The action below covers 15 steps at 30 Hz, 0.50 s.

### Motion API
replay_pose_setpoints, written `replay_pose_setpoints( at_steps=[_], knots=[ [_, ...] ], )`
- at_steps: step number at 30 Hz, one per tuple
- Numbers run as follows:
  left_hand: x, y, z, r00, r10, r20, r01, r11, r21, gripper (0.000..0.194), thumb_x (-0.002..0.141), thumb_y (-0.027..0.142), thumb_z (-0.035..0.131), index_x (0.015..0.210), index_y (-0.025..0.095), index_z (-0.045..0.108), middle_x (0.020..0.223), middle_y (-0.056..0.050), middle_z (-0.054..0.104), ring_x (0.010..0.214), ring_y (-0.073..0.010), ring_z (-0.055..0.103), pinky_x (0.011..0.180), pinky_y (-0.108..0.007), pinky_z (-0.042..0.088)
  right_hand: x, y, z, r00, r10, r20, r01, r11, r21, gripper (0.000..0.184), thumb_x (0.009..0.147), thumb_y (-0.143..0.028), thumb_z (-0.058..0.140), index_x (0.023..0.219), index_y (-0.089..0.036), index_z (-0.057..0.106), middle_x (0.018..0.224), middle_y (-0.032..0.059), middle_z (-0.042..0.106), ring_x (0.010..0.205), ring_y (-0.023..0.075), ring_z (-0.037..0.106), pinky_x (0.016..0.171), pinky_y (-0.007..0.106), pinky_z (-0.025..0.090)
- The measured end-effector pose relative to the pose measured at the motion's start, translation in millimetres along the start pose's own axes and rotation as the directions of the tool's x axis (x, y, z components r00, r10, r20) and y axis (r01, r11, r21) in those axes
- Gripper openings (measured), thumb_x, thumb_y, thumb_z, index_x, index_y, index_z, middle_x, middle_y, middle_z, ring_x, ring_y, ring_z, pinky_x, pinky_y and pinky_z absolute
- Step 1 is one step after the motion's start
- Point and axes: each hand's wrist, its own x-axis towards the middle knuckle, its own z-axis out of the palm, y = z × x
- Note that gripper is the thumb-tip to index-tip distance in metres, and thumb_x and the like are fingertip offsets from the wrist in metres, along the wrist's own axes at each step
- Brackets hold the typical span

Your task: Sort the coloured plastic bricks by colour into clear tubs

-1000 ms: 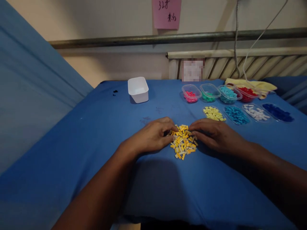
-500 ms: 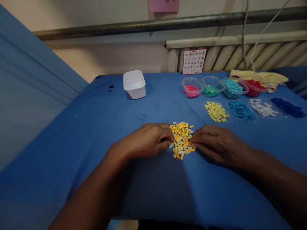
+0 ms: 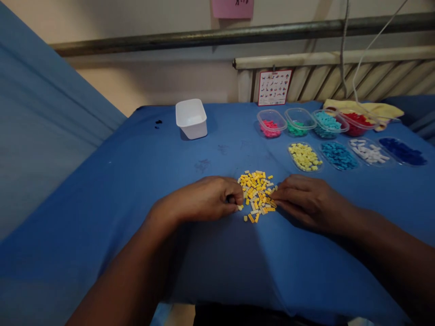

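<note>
A loose pile of small yellow and cream building bricks (image 3: 257, 188) lies on the blue cloth between my hands. At the pile's left edge, my left hand (image 3: 214, 198) is closed in a pinch, with a small pale brick (image 3: 240, 208) at the thumb and fingertip. My right hand (image 3: 307, 202) touches the right edge of the pile, its thumb and fingers pressed together. Whatever those fingertips hold, if anything, is hidden among the bricks.
A white tub (image 3: 192, 120) stands at the back left, near small black bits (image 3: 158, 122). Clear containers of pink (image 3: 270, 128), green, turquoise and red bricks line the back right. Before them sit pale yellow (image 3: 305, 157), blue, white and navy ones. A yellow cloth (image 3: 385, 111) lies behind.
The view has tilted down slightly. My left hand has moved from the pile's upper left to its lower left edge, where a pale brick now shows at its fingertips. My right hand has moved slightly lower.
</note>
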Motion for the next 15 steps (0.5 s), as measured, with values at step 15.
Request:
replay_pose_setpoints(
  at_steps=[15],
  knots=[
    [-4.8, 3.5, -3.1, 0.993, -0.113, -0.043, 0.110, 0.991, -0.070, 0.011, 0.092, 0.025, 0.063, 0.097, 0.022, 0.072, 0.081, 0.002, 0.069, 0.069, -0.0142, 0.057, 0.061, -0.026, 0.037, -0.9, 2.9, -1.5, 1.000, 0.015, 0.007, -0.015, 1.000, 0.013, 0.019, 0.111, -0.020, 0.063, 0.123, -0.023, 0.076, 0.109, 0.0106, 0.080, 0.095, 0.0245, 0.076, 0.082, 0.039, 0.063]
  ],
)
